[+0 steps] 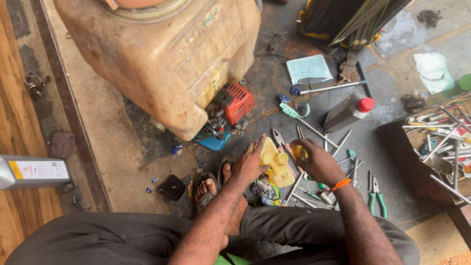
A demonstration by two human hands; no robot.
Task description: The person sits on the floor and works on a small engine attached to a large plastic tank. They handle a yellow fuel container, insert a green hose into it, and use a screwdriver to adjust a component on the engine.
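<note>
The person squats on the stained concrete floor (147, 147). The left hand (249, 164) lies flat, fingers spread, pressing on the left side of a small yellow plastic fuel tank (274, 169) that rests on the floor just ahead of the sandalled feet. The right hand (314, 159) is curled closed round a small yellow cap-like piece (299, 151) beside the tank's round neck; what exactly the piece is cannot be told.

Surroundings: a large grimy cream plastic sprayer tank (167, 54) with a red engine (234, 103) at its base lies toward the far left. Green-handled pliers (377, 194), loose steel rods and a grey bottle with a red cap (349, 112) lie to the right.

Risk, as judged: the tank is held by palm pressure only and could slide or tip. The small piece, if dropped, could be lost among the scattered tools.
</note>
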